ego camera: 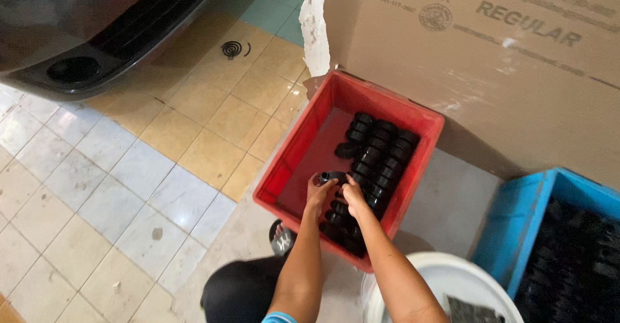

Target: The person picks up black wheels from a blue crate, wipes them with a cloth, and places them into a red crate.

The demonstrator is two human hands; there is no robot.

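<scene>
Two hands, left hand [318, 192] and right hand [354, 192], grip a black part [334, 176] over the red crate [361, 97].

The blue crate [549, 232] and white bucket [445, 281] are cut off by the frame's edge; their dark contents are blurred.

**A home garage used as a workshop**

A car bumper [84, 52] hangs over the tiled floor [129, 181] at far left. Crates of black parts, red crate [290, 161] and blue crate [516, 232], sit near a big cardboard box [491, 71].
</scene>
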